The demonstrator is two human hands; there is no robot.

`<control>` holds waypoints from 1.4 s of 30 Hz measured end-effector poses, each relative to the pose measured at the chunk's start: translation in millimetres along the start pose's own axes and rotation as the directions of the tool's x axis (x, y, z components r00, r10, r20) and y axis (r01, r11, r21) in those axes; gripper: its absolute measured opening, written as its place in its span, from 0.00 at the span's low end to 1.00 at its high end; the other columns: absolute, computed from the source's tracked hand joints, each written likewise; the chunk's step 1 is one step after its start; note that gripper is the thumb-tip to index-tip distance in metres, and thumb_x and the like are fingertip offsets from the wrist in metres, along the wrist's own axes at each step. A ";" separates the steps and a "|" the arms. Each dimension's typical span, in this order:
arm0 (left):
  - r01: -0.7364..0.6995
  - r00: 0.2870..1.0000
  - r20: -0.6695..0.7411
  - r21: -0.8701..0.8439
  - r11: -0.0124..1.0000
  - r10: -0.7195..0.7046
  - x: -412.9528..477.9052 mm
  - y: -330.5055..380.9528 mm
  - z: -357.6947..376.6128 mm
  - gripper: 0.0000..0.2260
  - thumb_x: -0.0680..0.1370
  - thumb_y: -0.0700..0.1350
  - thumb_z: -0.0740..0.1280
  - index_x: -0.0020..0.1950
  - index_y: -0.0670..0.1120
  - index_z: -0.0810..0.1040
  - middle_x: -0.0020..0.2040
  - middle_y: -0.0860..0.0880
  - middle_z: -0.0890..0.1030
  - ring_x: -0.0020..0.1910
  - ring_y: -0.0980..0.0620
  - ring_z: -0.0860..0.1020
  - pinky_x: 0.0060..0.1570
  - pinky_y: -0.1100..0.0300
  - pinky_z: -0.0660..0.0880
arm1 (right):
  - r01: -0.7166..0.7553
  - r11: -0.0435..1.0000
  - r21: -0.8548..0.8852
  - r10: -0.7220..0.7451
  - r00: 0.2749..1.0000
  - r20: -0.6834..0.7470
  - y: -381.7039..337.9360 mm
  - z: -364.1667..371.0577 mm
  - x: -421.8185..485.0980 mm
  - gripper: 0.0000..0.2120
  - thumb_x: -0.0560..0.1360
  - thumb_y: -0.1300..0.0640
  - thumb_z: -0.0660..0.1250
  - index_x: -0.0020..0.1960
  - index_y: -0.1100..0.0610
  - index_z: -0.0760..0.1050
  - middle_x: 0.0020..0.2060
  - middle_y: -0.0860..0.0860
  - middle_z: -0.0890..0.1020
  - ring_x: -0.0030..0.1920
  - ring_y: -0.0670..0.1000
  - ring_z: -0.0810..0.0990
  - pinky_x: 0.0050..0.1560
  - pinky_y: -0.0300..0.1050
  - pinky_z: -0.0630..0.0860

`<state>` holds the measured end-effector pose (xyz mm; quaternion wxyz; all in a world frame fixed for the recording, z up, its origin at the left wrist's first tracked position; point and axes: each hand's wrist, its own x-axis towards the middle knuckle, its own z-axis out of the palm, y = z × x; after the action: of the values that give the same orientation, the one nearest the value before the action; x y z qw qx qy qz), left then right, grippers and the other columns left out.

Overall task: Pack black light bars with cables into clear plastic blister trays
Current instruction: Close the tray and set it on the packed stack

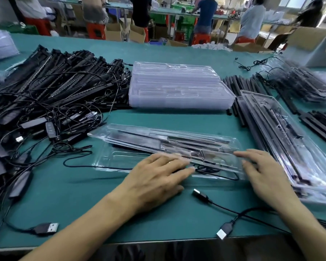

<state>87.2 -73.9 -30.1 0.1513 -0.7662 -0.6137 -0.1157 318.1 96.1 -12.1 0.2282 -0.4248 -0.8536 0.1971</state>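
Partway through. Just right of right hand point(265, 176): stack of packed trays point(282, 132). Beyond both hands: stack of empty trays point(177, 87). Far left of left hand point(156, 179): big pile of unpacked light bars point(55, 81), so much left. Under fingertips: current blister tray point(120, 157), bars inside, cable point(102, 168) trailing out onto desk point(83, 194). Hands apart, fingers straight, pressing flat on tray, gripping nothing.

Both hands lie flat on a clear tray point(120, 159) with black bars: left hand point(154, 176), right hand point(262, 172).
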 end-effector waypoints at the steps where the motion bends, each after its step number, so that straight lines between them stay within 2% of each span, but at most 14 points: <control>1: 0.021 1.000 0.022 -0.006 1.000 -0.021 3.8 2.5 0.5 0.22 0.78 0.56 0.61 0.69 0.51 0.77 0.66 0.53 0.78 0.66 0.51 0.76 0.64 0.54 0.74 | 0.006 1.000 0.016 -0.006 1.000 -0.020 0.3 -1.0 0.6 0.11 0.79 0.63 0.64 0.57 0.56 0.82 0.57 0.55 0.79 0.63 0.54 0.74 0.64 0.44 0.66; 4: 0.057 0.996 0.067 -0.018 0.998 -0.056 17.4 12.3 0.2 0.25 0.79 0.62 0.55 0.71 0.52 0.74 0.67 0.55 0.78 0.66 0.52 0.75 0.65 0.56 0.72 | 0.038 0.999 0.020 -0.036 0.996 -0.084 1.8 -1.5 1.4 0.10 0.79 0.60 0.63 0.54 0.57 0.82 0.56 0.54 0.78 0.63 0.52 0.74 0.62 0.44 0.65; 8: 0.091 0.990 0.117 -0.064 0.994 -0.083 33.2 23.9 4.0 0.26 0.80 0.63 0.50 0.73 0.54 0.70 0.67 0.56 0.78 0.66 0.51 0.75 0.65 0.52 0.69 | 0.192 0.981 0.011 -0.189 0.972 -0.139 -0.9 -2.0 -2.7 0.10 0.80 0.55 0.62 0.55 0.54 0.81 0.53 0.49 0.79 0.59 0.51 0.75 0.60 0.39 0.66; 11: 0.156 0.974 0.181 -0.096 0.983 -0.137 40.9 23.9 8.1 0.28 0.80 0.64 0.46 0.73 0.54 0.69 0.67 0.54 0.78 0.67 0.48 0.73 0.66 0.50 0.64 | 0.320 0.947 0.037 -0.320 0.947 -0.015 -0.7 -5.2 -5.6 0.11 0.79 0.43 0.62 0.58 0.44 0.78 0.54 0.43 0.78 0.59 0.45 0.75 0.60 0.37 0.67; 14: 0.181 0.965 0.212 -0.098 0.979 -0.157 42.7 21.8 11.9 0.29 0.79 0.65 0.45 0.71 0.55 0.72 0.69 0.55 0.76 0.69 0.49 0.71 0.68 0.52 0.56 | 0.375 0.927 -0.014 -0.368 0.915 0.164 4.3 -7.3 -5.8 0.20 0.72 0.37 0.68 0.62 0.39 0.75 0.57 0.39 0.73 0.62 0.43 0.73 0.63 0.42 0.69; 17: 0.179 0.963 0.223 -0.100 0.979 -0.154 41.2 19.9 14.4 0.30 0.79 0.66 0.43 0.73 0.57 0.69 0.71 0.56 0.73 0.72 0.50 0.68 0.68 0.55 0.50 | 0.372 0.928 0.005 -0.366 0.910 0.197 3.2 -11.9 0.2 0.21 0.69 0.39 0.69 0.62 0.39 0.75 0.56 0.40 0.74 0.61 0.44 0.73 0.63 0.48 0.72; 20: 0.172 0.965 0.218 -0.095 0.980 -0.149 39.4 19.3 13.7 0.30 0.79 0.66 0.44 0.74 0.55 0.69 0.73 0.54 0.71 0.72 0.49 0.67 0.67 0.57 0.51 | 0.332 0.934 0.129 -0.353 0.910 0.218 0.1 -19.1 6.4 0.18 0.69 0.41 0.71 0.58 0.40 0.78 0.55 0.42 0.75 0.61 0.45 0.74 0.63 0.49 0.71; 24: 0.162 0.958 0.259 -0.151 0.975 -0.119 41.7 18.2 14.3 0.31 0.79 0.65 0.41 0.77 0.54 0.64 0.80 0.55 0.57 0.79 0.51 0.52 0.75 0.55 0.41 | 0.322 0.937 0.139 -0.345 0.916 0.205 -2.8 -18.2 6.0 0.15 0.69 0.45 0.73 0.56 0.41 0.79 0.54 0.41 0.76 0.59 0.43 0.75 0.63 0.47 0.71; 26: 0.145 0.952 0.293 -0.168 0.975 -0.091 44.4 17.1 14.8 0.29 0.80 0.64 0.43 0.77 0.54 0.63 0.80 0.57 0.54 0.80 0.53 0.49 0.76 0.52 0.39 | 0.303 0.946 0.114 -0.321 0.924 0.209 -2.8 -13.8 5.2 0.15 0.69 0.50 0.75 0.54 0.42 0.79 0.53 0.42 0.75 0.58 0.44 0.74 0.63 0.49 0.71; 29: 0.140 0.946 0.313 -0.171 0.975 -0.081 45.3 15.3 13.6 0.27 0.81 0.64 0.46 0.77 0.54 0.62 0.80 0.56 0.57 0.79 0.54 0.52 0.77 0.51 0.46 | 0.275 0.959 0.068 -0.283 0.941 0.187 -4.7 -8.7 2.8 0.15 0.70 0.51 0.75 0.54 0.43 0.77 0.52 0.43 0.75 0.57 0.46 0.74 0.62 0.50 0.71; 33: 0.160 0.944 0.310 -0.126 0.979 -0.114 46.4 17.4 10.5 0.31 0.78 0.67 0.42 0.78 0.55 0.57 0.77 0.52 0.66 0.76 0.50 0.61 0.74 0.51 0.51 | 0.373 0.915 -0.154 -0.361 0.927 0.101 -8.6 -1.4 -1.5 0.14 0.72 0.54 0.73 0.56 0.45 0.76 0.50 0.45 0.74 0.52 0.50 0.74 0.54 0.48 0.73; 36: 0.193 0.938 0.314 -0.112 0.975 -0.150 51.9 24.8 11.8 0.31 0.77 0.69 0.40 0.79 0.61 0.46 0.78 0.52 0.63 0.76 0.48 0.60 0.74 0.47 0.51 | 0.322 0.938 -0.128 -0.315 0.946 0.072 -11.3 0.0 5.6 0.16 0.70 0.56 0.76 0.55 0.48 0.77 0.49 0.46 0.75 0.51 0.51 0.75 0.52 0.49 0.73; 39: 0.216 0.936 0.303 -0.086 0.973 -0.181 54.3 32.0 15.5 0.29 0.76 0.68 0.37 0.78 0.65 0.43 0.77 0.50 0.62 0.74 0.45 0.59 0.72 0.43 0.51 | 0.270 0.954 -0.131 -0.265 0.963 0.055 -14.0 5.2 10.6 0.17 0.69 0.57 0.77 0.55 0.49 0.76 0.47 0.47 0.75 0.49 0.52 0.74 0.50 0.51 0.73; 42: 0.217 0.944 0.266 -0.061 0.974 -0.194 53.0 33.7 18.7 0.27 0.76 0.67 0.36 0.77 0.68 0.43 0.76 0.51 0.63 0.73 0.45 0.59 0.70 0.42 0.53 | 0.322 0.933 -0.164 -0.316 0.947 0.059 -12.0 7.3 7.8 0.17 0.68 0.61 0.76 0.54 0.50 0.79 0.47 0.47 0.77 0.48 0.54 0.76 0.48 0.51 0.75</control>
<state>131.5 -25.7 -31.3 0.0225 -0.7125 -0.6990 -0.0572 302.2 94.7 -10.0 0.2061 -0.2956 -0.9285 0.0900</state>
